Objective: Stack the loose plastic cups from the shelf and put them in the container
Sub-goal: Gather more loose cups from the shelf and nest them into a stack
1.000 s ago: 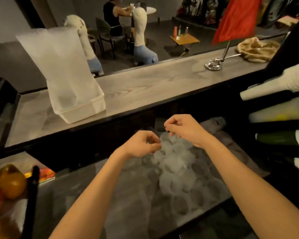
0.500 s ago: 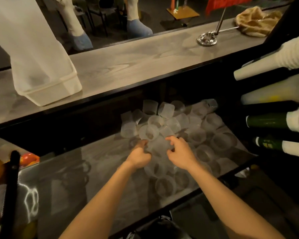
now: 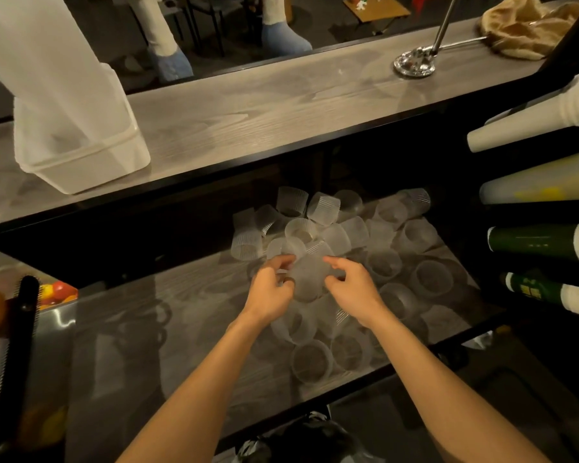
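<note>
Both hands are down over the lower shelf [image 3: 188, 332], meeting on one frosted plastic cup [image 3: 310, 275] near the middle of the pile. The left hand [image 3: 273, 289] has its fingers curled against the cup's left side; the right hand [image 3: 353, 290] pinches the other side, fingers partly open around it. The loose cups [image 3: 385, 262] lie across the right half of the shelf, some upright, some tipped over; there are well over twenty, too jumbled to count exactly. One white container [image 3: 81, 162] stands at the left end of the worktop [image 3: 264, 105] above, with a translucent liner rising from it. Two green bottles [image 3: 532, 242] lie at the right edge.
</note>
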